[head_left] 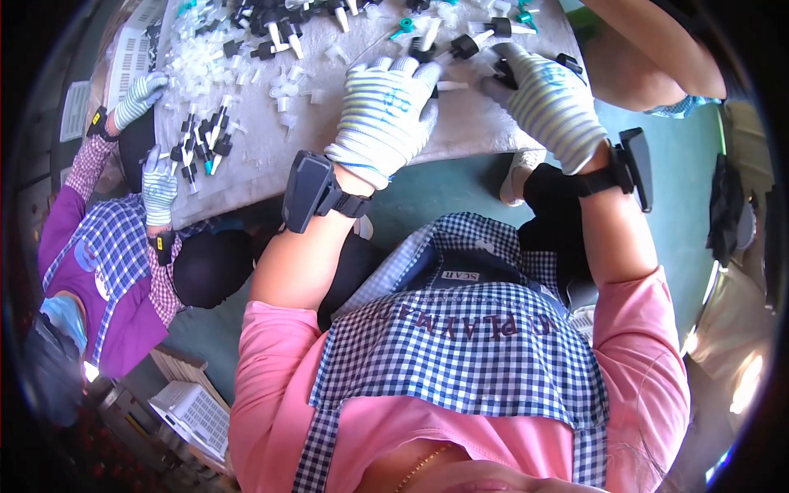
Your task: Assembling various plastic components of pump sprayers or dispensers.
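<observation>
Head view: left hand (385,111) in a striped work glove, fingers curled narrow and pressed down on the grey cloth-covered table (271,156), pinning a small white tube piece (451,85) at the fingertips. Right hand (549,103), same glove, closed around a black plastic fitting (504,76). Hands sit close together so the parts meet. Loose black-and-white connectors (279,33) heaped just beyond, within reach. Co-worker's gloved hand (158,187) sorts at the left edge.

Scattered plastic parts (283,86) crowding table (271,160)
</observation>
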`<act>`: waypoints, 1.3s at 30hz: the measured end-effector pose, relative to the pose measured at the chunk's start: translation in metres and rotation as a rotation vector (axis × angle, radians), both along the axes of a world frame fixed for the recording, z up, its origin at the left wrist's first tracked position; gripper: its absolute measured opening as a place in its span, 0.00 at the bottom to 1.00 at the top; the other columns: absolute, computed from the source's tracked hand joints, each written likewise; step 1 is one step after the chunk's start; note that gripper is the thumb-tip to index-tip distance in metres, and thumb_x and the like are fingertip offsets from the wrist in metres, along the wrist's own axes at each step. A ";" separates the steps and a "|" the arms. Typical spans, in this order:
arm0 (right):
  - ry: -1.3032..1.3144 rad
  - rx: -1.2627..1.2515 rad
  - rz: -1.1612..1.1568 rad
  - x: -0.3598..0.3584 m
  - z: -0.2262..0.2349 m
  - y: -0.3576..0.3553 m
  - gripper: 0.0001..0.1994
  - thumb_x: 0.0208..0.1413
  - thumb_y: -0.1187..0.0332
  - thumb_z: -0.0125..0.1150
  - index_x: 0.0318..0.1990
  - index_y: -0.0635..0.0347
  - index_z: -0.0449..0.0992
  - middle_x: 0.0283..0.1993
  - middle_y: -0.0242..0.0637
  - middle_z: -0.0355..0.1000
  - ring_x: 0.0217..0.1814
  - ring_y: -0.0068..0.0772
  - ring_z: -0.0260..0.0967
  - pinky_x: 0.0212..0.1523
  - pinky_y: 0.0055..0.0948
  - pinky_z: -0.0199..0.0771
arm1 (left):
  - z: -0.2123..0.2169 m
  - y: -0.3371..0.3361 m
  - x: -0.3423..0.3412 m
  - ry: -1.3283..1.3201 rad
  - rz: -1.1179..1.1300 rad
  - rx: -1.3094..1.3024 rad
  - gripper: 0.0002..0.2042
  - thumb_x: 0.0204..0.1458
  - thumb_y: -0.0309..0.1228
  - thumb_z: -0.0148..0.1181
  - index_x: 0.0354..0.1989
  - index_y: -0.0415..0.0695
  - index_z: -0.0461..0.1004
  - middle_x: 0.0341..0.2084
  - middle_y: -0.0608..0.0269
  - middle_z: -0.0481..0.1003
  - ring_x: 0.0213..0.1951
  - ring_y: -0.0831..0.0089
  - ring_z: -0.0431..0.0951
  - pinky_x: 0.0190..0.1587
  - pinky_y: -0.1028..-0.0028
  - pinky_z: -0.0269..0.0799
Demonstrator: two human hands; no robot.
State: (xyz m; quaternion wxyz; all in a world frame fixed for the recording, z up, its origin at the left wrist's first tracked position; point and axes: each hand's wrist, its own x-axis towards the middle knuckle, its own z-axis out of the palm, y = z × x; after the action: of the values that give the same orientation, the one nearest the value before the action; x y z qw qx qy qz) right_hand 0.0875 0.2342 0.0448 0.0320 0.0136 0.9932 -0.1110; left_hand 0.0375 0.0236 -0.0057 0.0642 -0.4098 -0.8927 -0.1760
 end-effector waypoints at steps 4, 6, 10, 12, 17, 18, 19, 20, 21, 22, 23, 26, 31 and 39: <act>-0.056 0.053 0.062 0.000 0.002 -0.005 0.15 0.56 0.58 0.61 0.45 0.55 0.76 0.34 0.47 0.78 0.37 0.52 0.77 0.39 0.45 0.77 | 0.000 0.005 0.000 0.014 0.044 -0.105 0.15 0.46 0.33 0.62 0.44 0.46 0.75 0.37 0.54 0.78 0.42 0.55 0.77 0.46 0.58 0.72; -0.114 0.027 0.061 -0.002 0.005 -0.004 0.18 0.55 0.58 0.62 0.50 0.55 0.76 0.34 0.46 0.79 0.38 0.49 0.78 0.40 0.41 0.78 | 0.000 0.002 -0.005 0.013 0.027 -0.023 0.16 0.46 0.34 0.63 0.43 0.43 0.74 0.36 0.53 0.78 0.39 0.54 0.78 0.42 0.58 0.73; -0.096 -0.151 0.029 -0.003 0.006 0.001 0.23 0.53 0.59 0.64 0.56 0.54 0.74 0.36 0.45 0.79 0.39 0.46 0.79 0.42 0.38 0.78 | 0.013 -0.013 -0.014 -0.149 0.144 0.352 0.15 0.45 0.33 0.62 0.41 0.41 0.72 0.26 0.53 0.79 0.28 0.52 0.81 0.33 0.58 0.76; -0.013 -0.276 -0.036 -0.005 0.001 0.009 0.27 0.51 0.60 0.66 0.59 0.54 0.72 0.37 0.45 0.80 0.40 0.45 0.79 0.43 0.37 0.78 | 0.021 -0.021 -0.022 -0.121 0.192 0.450 0.14 0.46 0.31 0.61 0.42 0.41 0.72 0.27 0.52 0.79 0.28 0.53 0.80 0.34 0.59 0.76; 0.045 -0.276 0.018 -0.012 -0.012 0.010 0.26 0.51 0.59 0.66 0.58 0.54 0.72 0.37 0.48 0.80 0.40 0.49 0.79 0.45 0.40 0.78 | 0.005 -0.033 -0.053 -0.051 0.179 0.345 0.14 0.46 0.30 0.62 0.42 0.43 0.77 0.35 0.47 0.80 0.35 0.51 0.81 0.40 0.58 0.77; 0.044 -0.276 0.020 -0.014 -0.015 0.009 0.26 0.51 0.59 0.66 0.58 0.54 0.72 0.37 0.48 0.80 0.40 0.49 0.79 0.45 0.40 0.78 | 0.003 -0.033 -0.054 -0.051 0.181 0.344 0.14 0.46 0.30 0.62 0.42 0.43 0.77 0.35 0.47 0.80 0.35 0.51 0.81 0.40 0.58 0.77; 0.064 -0.264 0.046 -0.016 -0.018 0.010 0.26 0.51 0.59 0.65 0.58 0.54 0.73 0.37 0.48 0.79 0.40 0.50 0.79 0.45 0.40 0.78 | 0.000 -0.033 -0.055 -0.084 0.163 0.244 0.15 0.45 0.27 0.60 0.44 0.46 0.78 0.37 0.47 0.79 0.37 0.50 0.80 0.42 0.58 0.76; 0.085 -0.252 0.072 -0.018 -0.021 0.011 0.25 0.51 0.58 0.65 0.57 0.54 0.73 0.37 0.48 0.79 0.40 0.50 0.79 0.44 0.40 0.78 | -0.002 -0.032 -0.056 -0.116 0.144 0.143 0.17 0.45 0.24 0.58 0.46 0.49 0.78 0.39 0.48 0.77 0.40 0.49 0.79 0.44 0.58 0.76; 0.073 -0.272 0.094 -0.022 -0.022 0.013 0.24 0.50 0.57 0.65 0.55 0.55 0.75 0.36 0.48 0.79 0.38 0.50 0.78 0.43 0.39 0.78 | -0.005 -0.031 -0.057 -0.148 0.123 0.042 0.20 0.45 0.21 0.56 0.48 0.51 0.78 0.41 0.49 0.76 0.42 0.49 0.78 0.46 0.58 0.75; 0.071 -0.273 0.092 -0.024 -0.021 0.012 0.24 0.50 0.57 0.65 0.55 0.55 0.75 0.36 0.48 0.79 0.38 0.50 0.78 0.43 0.39 0.78 | -0.002 -0.031 -0.056 -0.149 0.122 0.041 0.20 0.45 0.21 0.56 0.48 0.51 0.78 0.41 0.49 0.76 0.42 0.49 0.78 0.46 0.58 0.75; 0.013 -0.285 0.108 -0.027 -0.017 0.010 0.24 0.50 0.57 0.65 0.53 0.56 0.76 0.36 0.49 0.79 0.38 0.50 0.78 0.43 0.39 0.78 | 0.002 -0.030 -0.053 -0.128 0.126 -0.008 0.19 0.46 0.21 0.57 0.48 0.51 0.78 0.43 0.49 0.76 0.43 0.49 0.78 0.47 0.58 0.75; -0.038 -0.294 0.139 -0.031 -0.014 0.005 0.22 0.48 0.57 0.66 0.50 0.57 0.77 0.36 0.50 0.78 0.37 0.50 0.78 0.41 0.39 0.77 | 0.013 -0.030 -0.051 -0.126 0.150 -0.099 0.19 0.47 0.23 0.57 0.49 0.52 0.77 0.45 0.50 0.75 0.45 0.50 0.78 0.48 0.58 0.74; -0.114 -0.151 0.118 -0.035 -0.011 -0.012 0.20 0.48 0.58 0.64 0.45 0.61 0.79 0.34 0.51 0.78 0.38 0.51 0.78 0.42 0.41 0.77 | 0.005 -0.038 -0.061 -0.011 0.164 -0.193 0.19 0.49 0.25 0.58 0.51 0.51 0.76 0.48 0.51 0.75 0.48 0.51 0.77 0.51 0.59 0.73; -0.090 0.006 0.073 -0.044 -0.017 -0.018 0.17 0.47 0.58 0.62 0.39 0.63 0.81 0.32 0.51 0.78 0.36 0.53 0.78 0.40 0.41 0.78 | -0.013 -0.024 -0.081 -0.201 0.164 0.009 0.20 0.54 0.41 0.63 0.52 0.44 0.75 0.47 0.48 0.77 0.50 0.49 0.76 0.53 0.60 0.72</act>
State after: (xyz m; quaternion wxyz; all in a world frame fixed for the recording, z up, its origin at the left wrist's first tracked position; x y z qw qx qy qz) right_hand 0.0435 0.2162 0.0281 0.0808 -0.0173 0.9909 -0.1062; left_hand -0.0434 -0.0004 -0.0183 -0.0094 -0.3154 -0.9243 -0.2145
